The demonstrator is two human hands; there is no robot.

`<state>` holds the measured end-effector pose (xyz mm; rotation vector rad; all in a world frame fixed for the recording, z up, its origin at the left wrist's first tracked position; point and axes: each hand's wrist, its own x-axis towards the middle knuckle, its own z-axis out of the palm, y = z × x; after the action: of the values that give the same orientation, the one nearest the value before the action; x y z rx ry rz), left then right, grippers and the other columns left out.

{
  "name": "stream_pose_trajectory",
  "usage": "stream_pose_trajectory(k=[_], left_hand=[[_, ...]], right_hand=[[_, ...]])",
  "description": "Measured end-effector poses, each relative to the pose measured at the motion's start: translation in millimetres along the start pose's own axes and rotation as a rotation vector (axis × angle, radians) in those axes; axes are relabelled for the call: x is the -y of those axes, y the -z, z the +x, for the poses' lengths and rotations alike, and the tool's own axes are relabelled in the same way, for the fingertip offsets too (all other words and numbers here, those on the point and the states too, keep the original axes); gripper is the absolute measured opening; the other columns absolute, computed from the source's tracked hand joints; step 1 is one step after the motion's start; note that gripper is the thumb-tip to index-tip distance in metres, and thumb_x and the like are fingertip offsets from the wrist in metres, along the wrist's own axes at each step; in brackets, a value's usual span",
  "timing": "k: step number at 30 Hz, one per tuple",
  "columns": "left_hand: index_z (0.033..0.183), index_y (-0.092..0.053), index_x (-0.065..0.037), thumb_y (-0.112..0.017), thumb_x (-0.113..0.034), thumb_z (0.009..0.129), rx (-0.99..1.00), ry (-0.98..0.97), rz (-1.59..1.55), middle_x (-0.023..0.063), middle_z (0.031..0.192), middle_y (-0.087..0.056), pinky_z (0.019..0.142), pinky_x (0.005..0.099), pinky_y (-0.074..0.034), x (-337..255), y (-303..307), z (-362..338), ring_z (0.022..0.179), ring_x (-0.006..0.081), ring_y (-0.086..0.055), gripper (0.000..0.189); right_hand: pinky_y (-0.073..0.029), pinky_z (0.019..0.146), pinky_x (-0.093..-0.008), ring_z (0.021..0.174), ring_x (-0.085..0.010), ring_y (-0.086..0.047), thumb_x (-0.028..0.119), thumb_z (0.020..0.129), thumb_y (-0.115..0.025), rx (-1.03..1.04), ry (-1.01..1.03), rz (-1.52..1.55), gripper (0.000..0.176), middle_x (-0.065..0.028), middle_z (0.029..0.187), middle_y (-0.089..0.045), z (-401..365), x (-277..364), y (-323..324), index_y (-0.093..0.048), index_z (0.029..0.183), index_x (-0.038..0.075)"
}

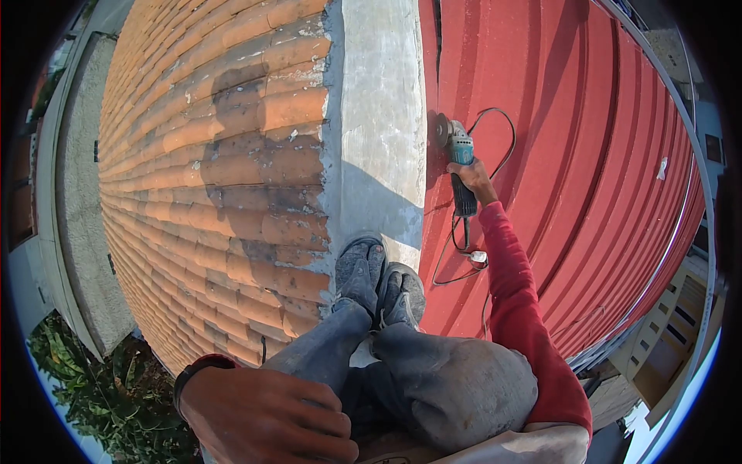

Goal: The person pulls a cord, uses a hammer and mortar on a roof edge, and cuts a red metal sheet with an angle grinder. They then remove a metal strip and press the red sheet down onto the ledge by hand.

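My right hand (473, 178) is wrapped round a teal and black angle grinder (463, 193). The grinder lies lengthwise over the red ribbed metal roof (556, 185), its disc (443, 130) close beside the edge of the grey concrete ridge (382, 85). From its rear end runs a black power cord (444, 261), looping over the red sheet near a small whitish item (478, 257). My left hand (270, 414) is low in the view over my left leg, fingers curled together and palm hidden; what it holds, if anything, I cannot tell.
My feet, in dusty dark split-toe shoes (360, 271), stand on the ridge. Orange clay tiles (224, 166) slope away on the left, with a shadow across them. Beyond the roof are a grey wall (85, 185), green plants (116, 394) and a neighbouring building (668, 332).
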<state>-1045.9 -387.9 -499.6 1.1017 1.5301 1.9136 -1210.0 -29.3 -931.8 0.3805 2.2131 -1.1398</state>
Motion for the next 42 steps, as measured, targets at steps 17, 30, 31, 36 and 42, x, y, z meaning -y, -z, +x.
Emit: stream_pose_trajectory(k=[17, 30, 31, 36, 42], left_hand=[[0.088, -0.067, -0.006, -0.07, -0.026, 0.081, 0.143, 0.015, 0.027, 0.0015, 0.077, -0.06, 0.064, 0.0301, -0.046, -1.0, 2.1, -0.9, 0.069, 0.0167, -0.06, 0.021], [0.078, -0.064, -0.007, -0.073, -0.034, 0.08, 0.03, -0.005, 0.009, 0.001, 0.069, -0.056, 0.056, 0.0299, -0.04, -2.1, -2.7, -2.0, 0.06, 0.0166, -0.054, 0.028], [0.078, -0.064, -0.007, -0.073, -0.034, 0.08, 0.032, -0.005, 0.011, 0.001, 0.069, -0.056, 0.056, 0.0299, -0.04, -2.3, -2.7, -2.0, 0.06, 0.0166, -0.054, 0.028], [0.078, -0.064, -0.007, -0.073, -0.035, 0.08, 0.037, 0.003, 0.01, 0.0009, 0.069, -0.056, 0.055, 0.0304, -0.04, -3.0, -4.4, -2.0, 0.059, 0.0168, -0.054, 0.029], [0.078, -0.064, -0.008, -0.074, -0.033, 0.077, 0.038, 0.015, 0.012, 0.0007, 0.069, -0.056, 0.056, 0.0304, -0.04, -4.4, -5.7, -1.4, 0.06, 0.0168, -0.054, 0.028]], right_hand=[[-0.05, 0.058, -0.032, 0.061, -0.0167, -0.059, 0.02, 0.074, -0.076, -0.014, 0.027, -0.029, 0.035, -0.0068, 0.076, -0.062, -13.9, -20.8, -5.2, -0.06, 0.096, 0.0], [-0.05, 0.066, -0.0342, 0.07, -0.019, -0.062, 0.025, 0.07, -0.078, 0.0, -0.017, -0.011, 0.043, -0.0096, 0.083, -0.066, -11.2, -33.2, -8.5, -0.062, 0.099, -0.002], [-0.051, 0.074, -0.0368, 0.079, -0.0228, -0.065, 0.031, 0.067, -0.078, 0.034, -0.052, -0.024, 0.054, -0.013, 0.092, -0.068, -9.5, -35.0, -7.5, -0.064, 0.106, -0.003], [-0.051, 0.074, -0.0371, 0.08, -0.0234, -0.065, 0.03, 0.066, -0.078, -0.013, -0.022, -0.046, 0.052, -0.0133, 0.09, -0.068, -14.2, -39.9, -10.7, -0.065, 0.104, -0.003], [-0.05, 0.063, -0.0323, 0.066, -0.0166, -0.059, 0.022, 0.07, -0.079, -0.02, 0.002, -0.034, 0.041, -0.0062, 0.08, -0.064, -20.9, -39.8, -11.2, -0.06, 0.099, -0.001]])
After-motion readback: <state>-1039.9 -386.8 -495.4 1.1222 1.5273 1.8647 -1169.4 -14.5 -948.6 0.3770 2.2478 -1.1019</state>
